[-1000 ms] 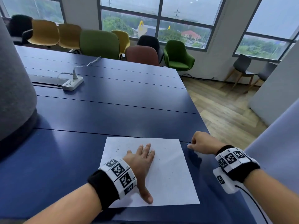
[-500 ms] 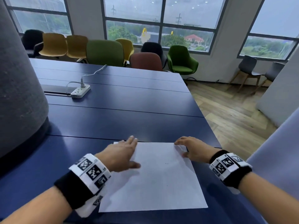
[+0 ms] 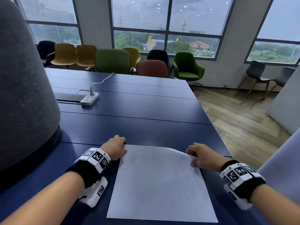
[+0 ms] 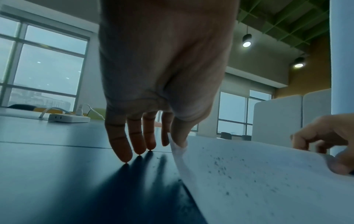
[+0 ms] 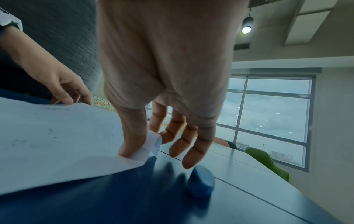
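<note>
A white sheet of paper (image 3: 160,184) with faint dark specks lies on the dark blue table (image 3: 138,127) in front of me. My left hand (image 3: 116,147) pinches its far left corner between thumb and index finger (image 4: 172,143), while the other fingertips (image 4: 125,156) touch the table. My right hand (image 3: 197,155) pinches the far right corner (image 5: 147,145), which curls up off the table. The paper's far edge is slightly raised between the two hands. A small rounded blue lump (image 5: 201,180) sits on the table just beyond my right fingers.
A white power strip (image 3: 89,99) with a cable lies further back on the left. A tall grey padded partition (image 3: 24,86) stands close at the left. The table's right edge (image 3: 215,132) drops to wooden floor. Coloured chairs (image 3: 112,60) line the far side.
My left hand left the middle of the paper and went to the far left corner. My right hand moved onto the far right corner. Both now pinch, and the far edge has lifted.
</note>
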Action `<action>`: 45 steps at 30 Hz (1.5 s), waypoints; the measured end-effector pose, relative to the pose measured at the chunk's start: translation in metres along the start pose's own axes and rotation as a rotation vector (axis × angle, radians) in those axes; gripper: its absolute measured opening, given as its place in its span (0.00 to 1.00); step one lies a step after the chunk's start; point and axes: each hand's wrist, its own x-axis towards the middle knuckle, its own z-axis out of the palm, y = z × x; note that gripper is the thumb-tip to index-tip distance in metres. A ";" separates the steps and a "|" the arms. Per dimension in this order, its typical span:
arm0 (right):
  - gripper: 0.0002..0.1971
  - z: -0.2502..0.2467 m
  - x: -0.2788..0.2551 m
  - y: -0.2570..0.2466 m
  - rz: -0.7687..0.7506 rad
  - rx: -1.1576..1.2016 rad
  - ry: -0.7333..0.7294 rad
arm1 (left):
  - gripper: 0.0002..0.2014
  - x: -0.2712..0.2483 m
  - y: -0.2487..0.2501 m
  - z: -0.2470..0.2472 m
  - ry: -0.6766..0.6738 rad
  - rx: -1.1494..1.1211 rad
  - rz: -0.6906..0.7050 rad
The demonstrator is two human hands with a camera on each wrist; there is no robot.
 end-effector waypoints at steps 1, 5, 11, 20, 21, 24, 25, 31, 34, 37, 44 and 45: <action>0.15 0.000 0.000 0.000 0.015 0.006 0.012 | 0.16 0.001 0.001 -0.001 0.003 -0.021 0.012; 0.14 0.002 -0.004 -0.002 0.058 0.022 0.044 | 0.04 0.002 0.004 -0.001 0.035 -0.099 0.033; 0.21 0.006 -0.010 -0.005 0.042 0.160 0.195 | 0.07 -0.005 0.002 -0.003 0.187 -0.316 0.074; 0.34 -0.039 -0.039 -0.023 0.051 0.315 0.605 | 0.09 -0.050 0.004 -0.033 0.539 -0.577 0.142; 0.33 -0.045 -0.042 -0.025 0.032 0.302 0.640 | 0.09 -0.055 0.006 -0.036 0.566 -0.598 0.153; 0.29 -0.057 -0.053 -0.036 -0.011 0.279 0.709 | 0.09 -0.067 0.013 -0.045 0.620 -0.650 0.190; 0.29 -0.060 -0.056 -0.040 -0.023 0.280 0.721 | 0.10 -0.071 0.015 -0.047 0.636 -0.662 0.206; 0.29 -0.077 -0.078 -0.063 -0.093 0.304 0.773 | 0.11 -0.094 0.026 -0.071 0.723 -0.710 0.286; 0.30 -0.088 -0.086 -0.070 -0.137 0.304 0.826 | 0.11 -0.106 0.030 -0.089 0.770 -0.731 0.330; 0.29 -0.087 -0.091 -0.072 -0.166 0.292 0.867 | 0.11 -0.113 0.033 -0.094 0.809 -0.715 0.355; 0.28 -0.065 -0.083 -0.069 -0.160 0.305 0.856 | 0.11 -0.113 0.034 -0.075 0.804 -0.684 0.333; 0.28 -0.067 -0.083 -0.069 -0.158 0.312 0.869 | 0.12 -0.112 0.034 -0.077 0.820 -0.685 0.334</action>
